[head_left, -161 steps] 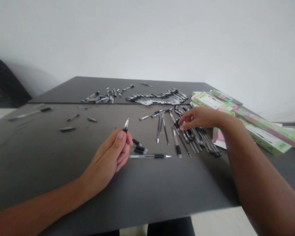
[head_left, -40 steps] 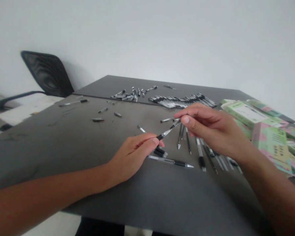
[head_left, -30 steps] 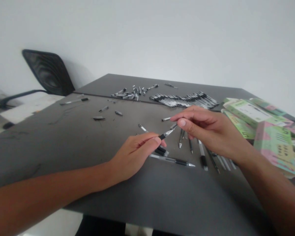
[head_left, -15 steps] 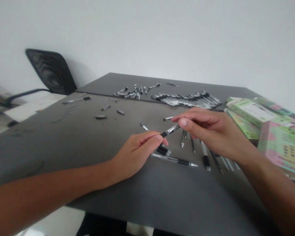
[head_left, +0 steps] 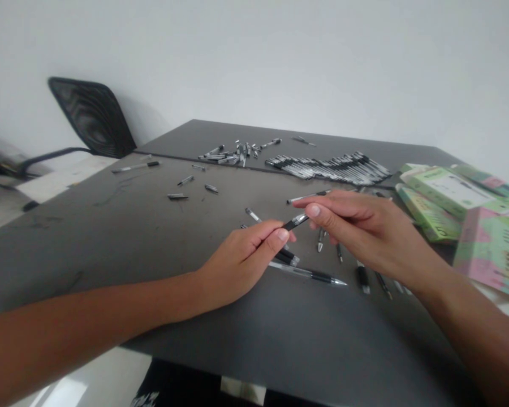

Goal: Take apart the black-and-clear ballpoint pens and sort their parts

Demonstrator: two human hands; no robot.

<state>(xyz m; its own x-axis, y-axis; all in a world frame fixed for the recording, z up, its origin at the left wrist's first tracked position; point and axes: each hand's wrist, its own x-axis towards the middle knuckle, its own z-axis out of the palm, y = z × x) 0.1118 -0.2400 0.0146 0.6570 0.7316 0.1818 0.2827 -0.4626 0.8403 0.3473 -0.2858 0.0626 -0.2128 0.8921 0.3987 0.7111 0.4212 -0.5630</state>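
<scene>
Between my hands is a pen (head_left: 297, 221) with a black grip and a clear end, tilted up to the right. My left hand (head_left: 241, 260) pinches its black grip between thumb and forefinger. At the clear end, the thumb and fingers of my right hand (head_left: 356, 226) close on it; the fingers hide that tip. Just below my hands lies another pen (head_left: 307, 273) with a clear barrel, black grip and pointed metal-coloured tip. Several loose pens and pen parts, such as a black-gripped barrel (head_left: 363, 278), lie under and beside my right hand, partly covered.
A long row of pens (head_left: 331, 168) lies side by side across the dark table (head_left: 237, 350). Behind it to the left is a loose pile of pen parts (head_left: 233, 154). Green and pink boxes (head_left: 492, 249) are stacked at the right. A black mesh chair (head_left: 91, 116) stands at the left.
My hands have drawn slightly closer along the pen, so less of its clear part shows between them. The whole view has shifted a little.
</scene>
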